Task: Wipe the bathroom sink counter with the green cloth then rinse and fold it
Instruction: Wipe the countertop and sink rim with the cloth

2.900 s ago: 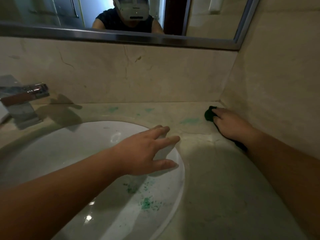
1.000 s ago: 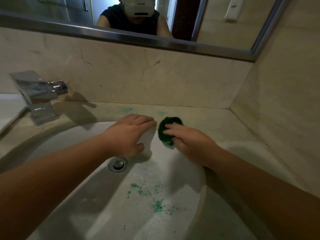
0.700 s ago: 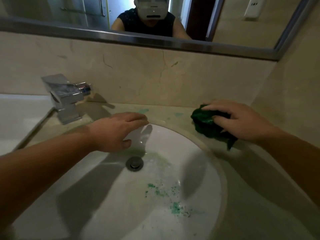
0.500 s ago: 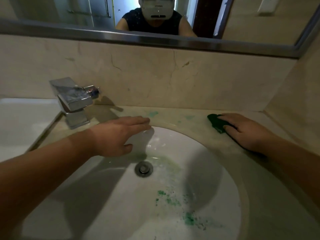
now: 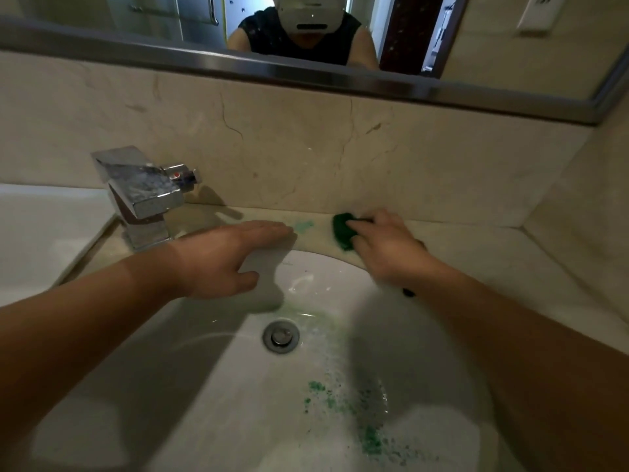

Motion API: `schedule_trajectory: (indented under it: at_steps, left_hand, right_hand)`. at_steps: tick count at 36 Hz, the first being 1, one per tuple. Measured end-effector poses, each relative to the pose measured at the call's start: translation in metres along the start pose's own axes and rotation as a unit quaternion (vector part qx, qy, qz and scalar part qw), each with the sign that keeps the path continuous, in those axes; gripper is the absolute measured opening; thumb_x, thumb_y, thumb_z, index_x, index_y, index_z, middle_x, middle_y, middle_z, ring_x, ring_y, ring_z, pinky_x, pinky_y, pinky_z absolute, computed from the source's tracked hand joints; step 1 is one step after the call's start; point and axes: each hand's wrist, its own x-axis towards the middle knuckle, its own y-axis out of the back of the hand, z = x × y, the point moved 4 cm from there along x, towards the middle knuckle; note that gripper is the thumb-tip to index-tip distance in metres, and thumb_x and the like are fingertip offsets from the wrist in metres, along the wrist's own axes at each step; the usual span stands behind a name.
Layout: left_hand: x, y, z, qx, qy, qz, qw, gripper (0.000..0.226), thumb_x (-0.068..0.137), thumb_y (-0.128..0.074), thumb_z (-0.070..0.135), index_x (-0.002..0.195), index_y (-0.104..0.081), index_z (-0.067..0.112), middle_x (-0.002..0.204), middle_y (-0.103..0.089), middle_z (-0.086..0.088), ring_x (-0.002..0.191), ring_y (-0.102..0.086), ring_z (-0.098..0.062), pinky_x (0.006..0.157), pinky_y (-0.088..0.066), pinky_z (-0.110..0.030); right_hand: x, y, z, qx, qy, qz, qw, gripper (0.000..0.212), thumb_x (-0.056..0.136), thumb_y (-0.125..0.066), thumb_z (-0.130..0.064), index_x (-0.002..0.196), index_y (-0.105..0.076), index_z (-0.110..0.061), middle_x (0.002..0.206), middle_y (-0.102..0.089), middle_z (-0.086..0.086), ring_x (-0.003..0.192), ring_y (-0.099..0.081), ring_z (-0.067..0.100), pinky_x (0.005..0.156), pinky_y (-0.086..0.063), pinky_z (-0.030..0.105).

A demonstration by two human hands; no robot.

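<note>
My right hand (image 5: 388,248) presses the bunched green cloth (image 5: 342,228) onto the beige marble counter (image 5: 476,253) behind the basin's back rim; most of the cloth is hidden under my fingers. A pale green smear (image 5: 303,226) lies on the counter just left of the cloth. My left hand (image 5: 231,258) rests flat, fingers together, palm down on the back-left rim of the white sink basin (image 5: 238,403), holding nothing. Green specks (image 5: 343,413) dot the basin floor below the drain (image 5: 281,336).
A square chrome faucet (image 5: 143,195) stands at the counter's back left. The marble backsplash (image 5: 306,148) and a mirror (image 5: 340,35) rise behind; a side wall (image 5: 585,216) closes the right. A white ledge (image 5: 41,226) lies to the left.
My right hand has slid the cloth leftward along the back counter, from the right side toward the middle. My left hand stays on the basin's rim; the view has shifted down slightly.
</note>
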Motion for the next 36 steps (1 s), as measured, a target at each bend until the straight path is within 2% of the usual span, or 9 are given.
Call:
schedule_trajectory:
  at_steps: [5,9,11,16,26,30,31,33,36]
  left_hand:
    - [0.001,-0.001,-0.015,-0.003,0.035,-0.018,0.999,0.09,0.088,-0.066,0.034,0.164,-0.019,0.038,0.173,-0.021,0.005,0.157,-0.025,-0.02,0.126,-0.019,-0.031]
    - [0.0,-0.008,-0.027,0.006,0.031,-0.055,0.998,0.09,0.082,-0.058,0.048,0.142,0.003,0.074,0.173,-0.01,0.02,0.159,-0.019,-0.013,0.128,-0.023,-0.043]
    - [0.001,-0.009,-0.032,0.0,0.025,-0.05,0.998,0.091,0.081,-0.058,0.049,0.139,0.005,0.08,0.173,-0.01,0.021,0.159,-0.018,-0.012,0.128,-0.024,-0.044]
    - [0.001,-0.013,-0.036,-0.016,0.015,-0.025,0.999,0.095,0.08,-0.063,0.04,0.165,-0.02,0.041,0.173,-0.016,0.015,0.159,-0.017,-0.009,0.129,-0.021,-0.04]
    - [0.003,-0.009,-0.033,-0.027,0.01,-0.02,0.999,0.092,0.079,-0.062,0.038,0.164,-0.027,0.035,0.172,-0.019,0.015,0.158,-0.019,-0.009,0.129,-0.016,-0.033]
    - [0.002,-0.006,-0.028,-0.011,0.011,-0.022,1.0,0.093,0.085,-0.071,0.03,0.165,-0.024,0.033,0.171,-0.015,0.016,0.156,-0.015,-0.004,0.122,-0.006,-0.018]
    - [0.001,-0.006,-0.028,-0.008,0.011,-0.023,1.0,0.094,0.086,-0.073,0.027,0.165,-0.023,0.033,0.171,-0.015,0.016,0.156,-0.015,-0.005,0.122,-0.006,-0.018]
    - [0.001,-0.008,-0.031,-0.009,0.007,-0.022,1.0,0.096,0.084,-0.072,0.031,0.165,-0.022,0.035,0.172,-0.015,0.013,0.158,-0.016,-0.009,0.125,-0.009,-0.023]
    - [0.002,-0.012,-0.035,-0.002,0.001,-0.021,1.0,0.097,0.079,-0.065,0.039,0.165,-0.022,0.036,0.173,-0.017,0.013,0.159,-0.018,-0.011,0.127,-0.013,-0.028]
  right_hand:
    - [-0.042,0.012,-0.03,0.062,0.107,-0.089,0.988,0.038,0.107,-0.046,-0.025,0.143,-0.059,-0.026,0.132,-0.048,-0.004,0.123,-0.041,0.016,0.107,-0.034,0.032]
    - [-0.069,0.071,0.016,0.088,0.05,0.03,0.994,0.036,0.105,-0.052,-0.023,0.139,-0.062,-0.029,0.125,-0.053,-0.007,0.115,-0.049,0.011,0.096,-0.035,0.025]
    - [-0.073,0.091,0.059,0.051,-0.021,0.068,0.996,0.039,0.103,-0.055,-0.027,0.141,-0.06,-0.032,0.136,-0.054,-0.003,0.123,-0.049,0.018,0.104,-0.035,0.031]
    - [-0.073,0.044,0.139,-0.041,-0.158,-0.03,0.986,0.053,0.109,-0.039,-0.036,0.159,-0.034,-0.02,0.169,-0.026,0.008,0.154,-0.024,0.028,0.125,-0.013,0.035]
    - [-0.016,-0.002,0.017,0.009,-0.006,0.009,1.0,0.049,0.11,-0.037,-0.027,0.159,-0.038,-0.026,0.168,-0.028,-0.007,0.154,-0.024,0.014,0.118,-0.009,0.018]
    - [-0.028,0.008,-0.019,0.111,0.032,0.0,0.993,0.041,0.102,-0.053,-0.022,0.139,-0.064,-0.034,0.144,-0.06,-0.013,0.127,-0.056,0.011,0.109,-0.038,0.02]
    - [-0.035,0.018,-0.023,0.149,0.028,-0.005,0.988,0.038,0.1,-0.054,-0.018,0.132,-0.069,-0.033,0.126,-0.07,-0.014,0.105,-0.066,0.009,0.092,-0.052,0.021]
    - [-0.049,0.042,-0.023,0.188,0.029,-0.006,0.982,0.033,0.102,-0.054,-0.013,0.123,-0.072,-0.031,0.099,-0.07,-0.021,0.069,-0.067,0.002,0.056,-0.051,0.013]
    - [-0.062,0.079,-0.008,0.113,0.069,0.075,0.988,0.032,0.101,-0.058,-0.014,0.126,-0.071,-0.03,0.102,-0.058,-0.033,0.085,-0.059,-0.006,0.071,-0.041,0.003]
